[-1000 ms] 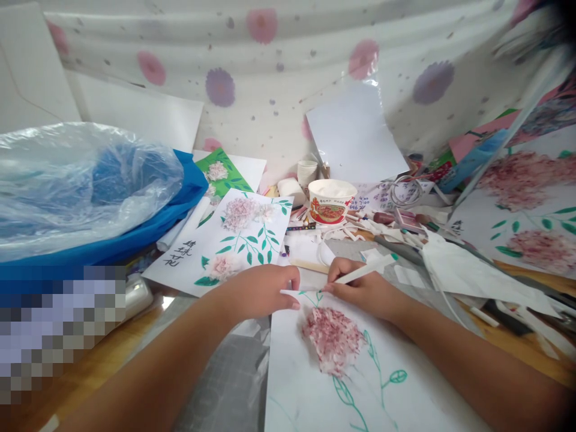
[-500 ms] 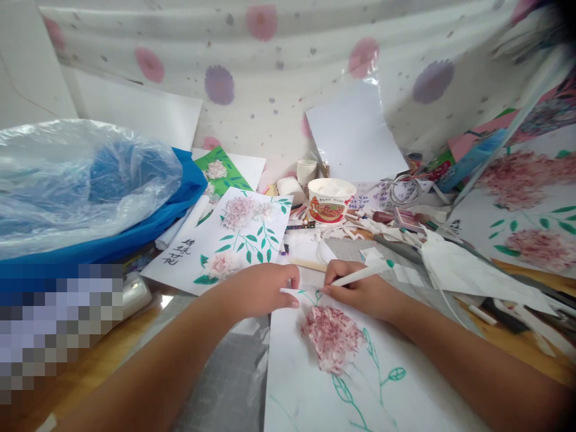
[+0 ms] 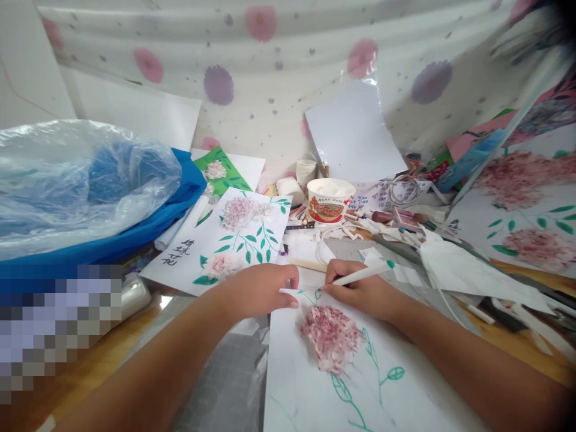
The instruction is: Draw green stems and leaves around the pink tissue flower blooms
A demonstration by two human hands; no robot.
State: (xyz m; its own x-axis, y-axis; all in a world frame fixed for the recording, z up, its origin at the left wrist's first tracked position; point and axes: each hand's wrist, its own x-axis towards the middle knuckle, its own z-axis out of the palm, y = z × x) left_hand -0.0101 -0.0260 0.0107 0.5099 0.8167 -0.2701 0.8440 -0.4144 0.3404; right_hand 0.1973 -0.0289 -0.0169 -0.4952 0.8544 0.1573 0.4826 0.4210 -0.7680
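A white sheet of paper (image 3: 292,366) lies in front of me, bearing a raised pink-and-red flower (image 3: 333,339) and green drawn stems with leaf outlines. My left hand (image 3: 265,291) pinches the sheet's far left corner between thumb and fingers. In my right hand (image 3: 353,285) is a white marker pen (image 3: 362,275) with a green end. Its tip, mostly hidden by my fingers, is at the green stem above the flower. Beyond my left hand lies another flower picture (image 3: 243,240) with filled green leaves and black handwritten characters.
A paper bowl (image 3: 332,201) with white stuff inside stands behind my hands, near stacked paper cups (image 3: 306,172). A blue bag with clear plastic (image 3: 135,180) bulges at left. Brushes and paper scraps (image 3: 486,270) clutter the right. More flower pictures (image 3: 531,216) lean at far right.
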